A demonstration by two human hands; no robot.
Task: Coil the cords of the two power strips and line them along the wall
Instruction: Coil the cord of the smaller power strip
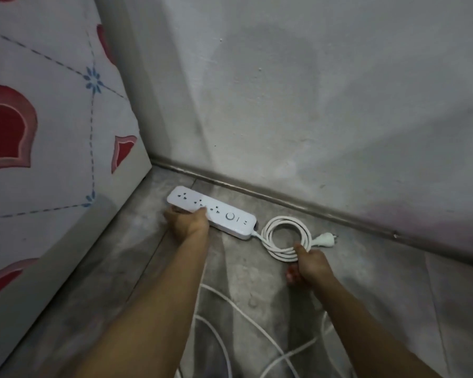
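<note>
A white power strip (224,214) lies flat on the grey floor, close to the wall's baseboard and roughly parallel to it. My left hand (187,222) grips its near long edge around the middle. Its white cord (280,236) is wound into a round coil just right of the strip, with the plug (325,239) sticking out to the right. My right hand (309,264) pinches the near side of the coil against the floor. A second loose white cord (246,315) runs in wide loops between my forearms; its strip is out of view.
The grey wall (311,105) and baseboard (284,197) run from upper left to right. A mattress or bed with a red-and-blue patterned cover (38,132) stands on the left, boxing in the corner.
</note>
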